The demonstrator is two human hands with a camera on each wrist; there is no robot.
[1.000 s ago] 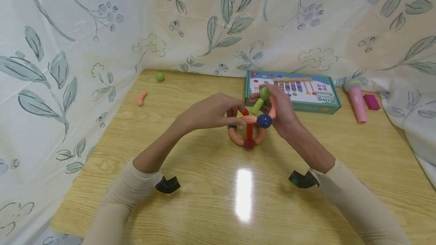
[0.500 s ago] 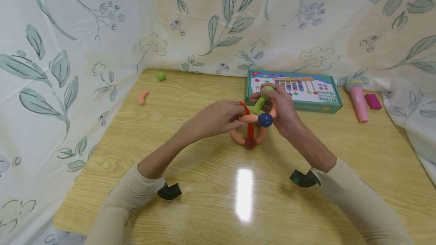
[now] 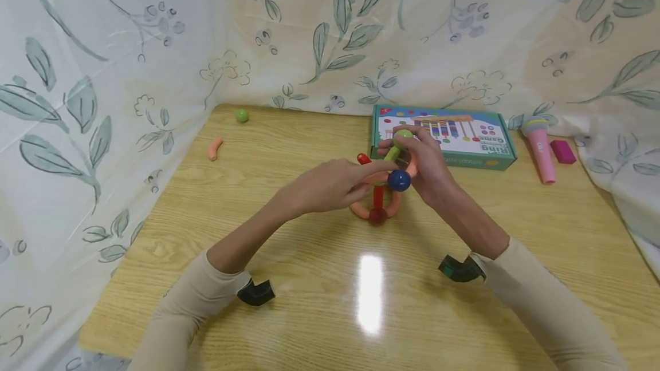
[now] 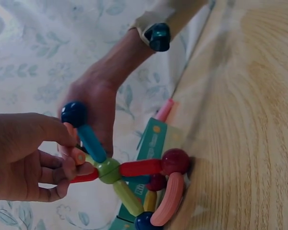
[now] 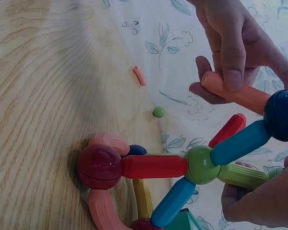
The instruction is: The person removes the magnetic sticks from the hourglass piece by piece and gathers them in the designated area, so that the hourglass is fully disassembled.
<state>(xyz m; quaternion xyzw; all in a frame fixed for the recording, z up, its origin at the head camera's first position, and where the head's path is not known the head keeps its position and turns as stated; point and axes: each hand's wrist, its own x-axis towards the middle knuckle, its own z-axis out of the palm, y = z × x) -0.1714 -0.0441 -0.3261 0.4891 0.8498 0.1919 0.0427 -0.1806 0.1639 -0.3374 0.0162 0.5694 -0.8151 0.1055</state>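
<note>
A frame of magnetic building sticks and balls stands on the wooden table [image 3: 289, 279], its base showing a dark red ball [image 3: 378, 215] between curved peach sticks. My left hand [image 3: 330, 188] pinches a curved peach stick [image 5: 235, 96] whose end meets a blue ball [image 3: 399, 180]. Its index finger stretches toward that ball. My right hand [image 3: 433, 168] holds the green top ball [image 3: 404, 139] from the right side. Lower down, a green hub ball [image 5: 203, 164] joins red, blue and light-green sticks. One red stick [image 5: 229, 129] slants away with a free end.
Behind my right hand lies a green-edged toy box [image 3: 464, 136]. A pink toy microphone [image 3: 541, 153] and a magenta block [image 3: 563, 152] are farther right. To the left lie a loose peach curved stick [image 3: 215, 149] and a green ball [image 3: 242, 115]. Patterned cloth [image 3: 309, 27] hangs behind.
My left hand's fingers have come off the red stick, and its index finger now reaches along the peach stick toward the blue ball. My right hand keeps its place.
</note>
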